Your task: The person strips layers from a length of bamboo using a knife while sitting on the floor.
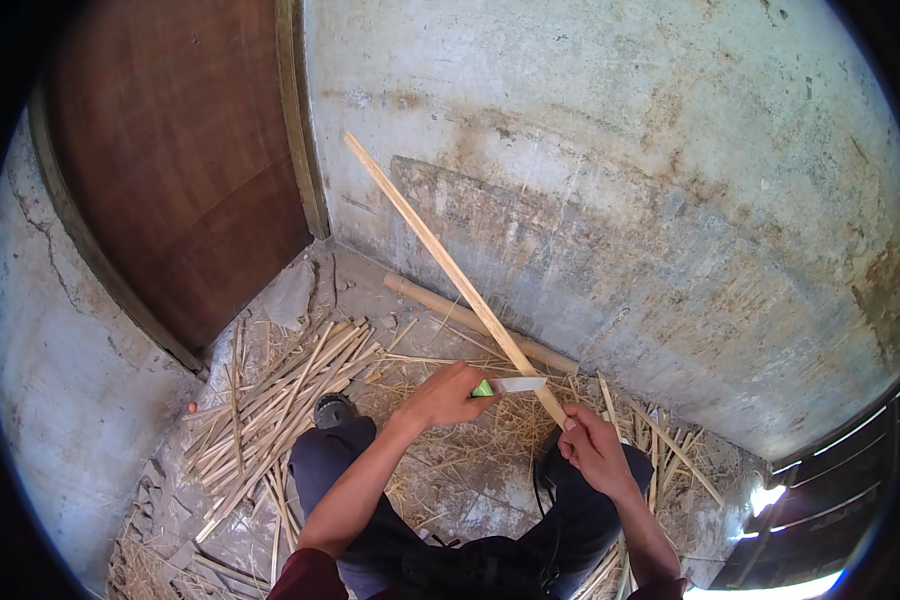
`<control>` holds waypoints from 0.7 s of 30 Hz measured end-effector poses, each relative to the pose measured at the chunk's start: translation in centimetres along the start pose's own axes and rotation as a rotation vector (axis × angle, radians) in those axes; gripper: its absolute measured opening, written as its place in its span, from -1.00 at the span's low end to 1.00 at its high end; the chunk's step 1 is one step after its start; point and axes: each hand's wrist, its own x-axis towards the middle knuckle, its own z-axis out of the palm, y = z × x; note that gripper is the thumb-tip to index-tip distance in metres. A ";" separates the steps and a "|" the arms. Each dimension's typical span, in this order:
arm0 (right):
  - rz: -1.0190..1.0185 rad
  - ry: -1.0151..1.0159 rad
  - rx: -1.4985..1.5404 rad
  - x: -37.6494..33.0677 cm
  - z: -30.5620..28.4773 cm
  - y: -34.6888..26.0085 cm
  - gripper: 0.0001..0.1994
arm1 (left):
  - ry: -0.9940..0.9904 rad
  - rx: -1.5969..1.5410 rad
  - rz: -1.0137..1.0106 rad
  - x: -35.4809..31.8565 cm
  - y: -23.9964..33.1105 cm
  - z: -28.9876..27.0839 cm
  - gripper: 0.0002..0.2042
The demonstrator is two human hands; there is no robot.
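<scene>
My left hand is closed round the green handle of a knife. The knife's pale blade points right and lies against the lower part of a long bamboo strip. My right hand grips the near end of that strip, thumb on top. From there the strip slants up and away to the left, its far end raised in front of the wall. Both hands are above my knees, a short way apart.
A heap of split bamboo strips lies on the floor at the left. More strips lie at the right. A round bamboo pole rests along the stained wall. Shavings litter the floor. A brown door stands at the far left.
</scene>
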 end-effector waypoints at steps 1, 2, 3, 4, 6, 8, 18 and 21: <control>-0.027 0.015 -0.035 0.0 0.1 -0.3 -0.78 | 0.006 0.008 0.007 -0.1 0.0 0.1 -0.75; -0.054 0.031 -0.070 -0.1 0.3 -0.5 -0.79 | 0.012 0.016 0.015 -0.1 0.0 0.2 -0.76; -0.086 0.051 -0.139 -0.1 0.4 -0.6 -0.79 | 0.018 0.024 0.022 -0.1 0.0 0.3 -0.76; -0.116 0.072 -0.210 -0.1 0.5 -0.7 -0.78 | 0.039 0.040 -0.004 0.0 0.4 0.4 -0.76; -0.159 0.118 -0.357 -0.3 0.8 -1.3 -0.77 | 0.080 0.070 -0.056 0.1 1.5 0.5 -0.76; -0.195 0.163 -0.506 -0.5 1.5 -2.6 -0.76 | 0.119 0.068 -0.051 -0.1 1.1 0.9 -0.77; -0.183 0.134 -0.465 -0.5 2.8 -2.1 -0.78 | 0.155 0.123 -0.033 -0.1 1.2 2.1 -0.75; -0.202 0.161 -0.536 -0.4 2.9 -2.5 -0.77 | 0.162 0.106 -0.018 -0.3 2.2 1.9 -0.71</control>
